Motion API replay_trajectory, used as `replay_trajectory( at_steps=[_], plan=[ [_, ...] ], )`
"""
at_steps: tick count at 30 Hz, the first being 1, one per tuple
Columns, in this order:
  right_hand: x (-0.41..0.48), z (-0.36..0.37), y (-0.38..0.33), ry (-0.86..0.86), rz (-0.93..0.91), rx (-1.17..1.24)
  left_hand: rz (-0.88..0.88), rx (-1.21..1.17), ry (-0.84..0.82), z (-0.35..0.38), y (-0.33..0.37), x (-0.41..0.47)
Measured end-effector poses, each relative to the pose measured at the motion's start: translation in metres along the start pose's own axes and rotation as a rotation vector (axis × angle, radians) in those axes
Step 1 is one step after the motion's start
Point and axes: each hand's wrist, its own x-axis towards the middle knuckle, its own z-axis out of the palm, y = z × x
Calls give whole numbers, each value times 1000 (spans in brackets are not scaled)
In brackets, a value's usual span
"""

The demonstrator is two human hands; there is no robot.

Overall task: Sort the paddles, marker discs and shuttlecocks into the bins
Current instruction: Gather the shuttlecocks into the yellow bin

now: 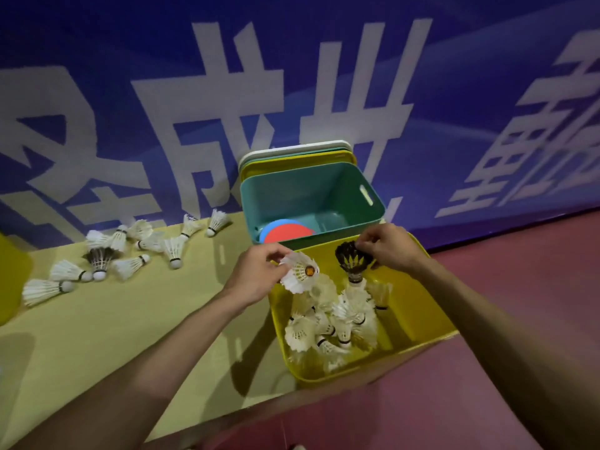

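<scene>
Over yellow bin (412,303): black shuttlecock (352,259) cork-down, white shuttlecock (300,272) cork rightward.

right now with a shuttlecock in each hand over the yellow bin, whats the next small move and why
Probably release both. The left hand pinches a white shuttlecock and the right hand a black shuttlecock, both above the yellow bin, where a pile of shuttlecocks lies. Opening the fingers should drop them in with their kind.

Looks like a badminton hall or sports venue: big blue banner (292,43) with huge white characters at 12 o'clock, reddish court flooring (535,254) at 4, loose shuttlecocks (128,267) scattered on the yellow surface (97,336) around 9.
</scene>
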Motion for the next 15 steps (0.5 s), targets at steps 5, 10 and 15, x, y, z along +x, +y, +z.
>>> replay_trajectory(
  at_steps=[5, 10, 15],
  plan=[
    [-10, -12, 31, 12, 25, -360, 6, 68, -157, 27, 2, -1],
    [-14, -2, 40, -68, 59, -499, -30, 123, -331, 37, 0, -2],
    [-6, 9, 19, -102, 17, -492, -9, 90, -218, 21, -2, -1]
  ],
)
